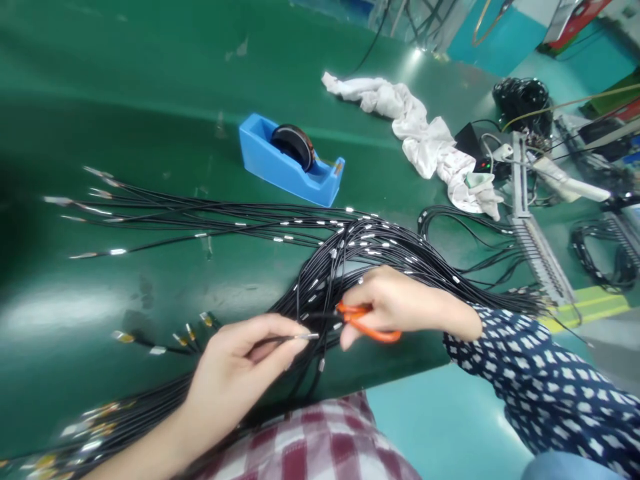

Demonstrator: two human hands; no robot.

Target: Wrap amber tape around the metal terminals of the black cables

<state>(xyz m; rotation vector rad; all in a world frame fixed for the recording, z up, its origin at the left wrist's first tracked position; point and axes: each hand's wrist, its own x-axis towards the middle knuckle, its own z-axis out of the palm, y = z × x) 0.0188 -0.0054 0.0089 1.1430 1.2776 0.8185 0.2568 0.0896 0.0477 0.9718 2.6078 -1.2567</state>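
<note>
Spreading across most of the scene, the green desk (pixel 125 67) carries a large bundle of black cables (pixel 430 257) that arches through the middle, its right end lying by a slotted metal rack (pixel 543 260) and some strands trailing left to loose, silvery ends. A 2nd bundle (pixel 150 393) lies at the near left, its yellow and silver tips fanned out. A crumpled white cloth (pixel 420 130) stretches over the far right part of the desk. At the near edge, checked fabric (pixel 320 447) in burgundy and white shows, and a navy sleeve (pixel 540 373) with white marks covers part of the right arm. Left of the cloth, on the far side of the cables, stands a blue tape dispenser (pixel 275 170) with 1 dark roll (pixel 290 147) in it.

The left hand (pixel 245 353), in the near middle, pinches 1 thin cable (pixel 277 339) between thumb and forefinger. The right hand (pixel 377 303), over the bundle, curls round an orange-handled tool (pixel 383 333); its working end is too dark and blurred to make out. Small white labels (pixel 349 209) dot the cables. The held cable's silver tip (pixel 313 337) points right, just left of the tool.
</note>
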